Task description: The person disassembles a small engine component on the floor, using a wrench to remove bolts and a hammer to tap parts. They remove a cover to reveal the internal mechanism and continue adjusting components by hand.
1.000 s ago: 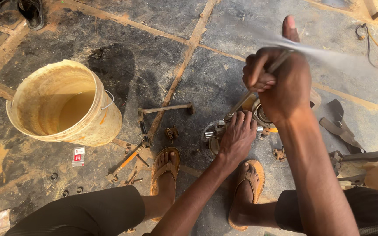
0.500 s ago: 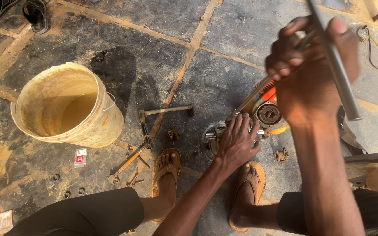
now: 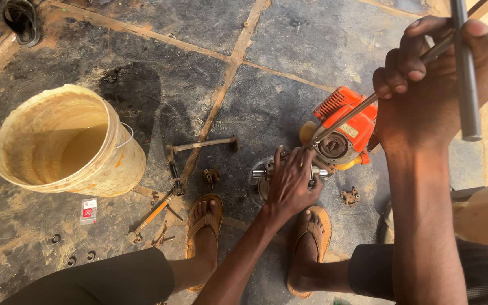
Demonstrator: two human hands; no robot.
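Disassembly looks partway: loose rusty metal parts (image 3: 350,196) lie beside the small orange engine (image 3: 345,125). Left hand (image 3: 292,183) presses flat on its metal end; right hand (image 3: 425,90), raised above it, grips a long steel T-wrench (image 3: 463,68) seated in the engine.

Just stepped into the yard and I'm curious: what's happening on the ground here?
A person sits low over a small orange engine on the stone floor. Their left hand presses down on the metal part beside it, while the right hand is raised, gripping a T-handle wrench whose long shaft reaches down to the engine. A dirty cream bucket, a screwdriver and loose small parts lie around their sandalled feet.
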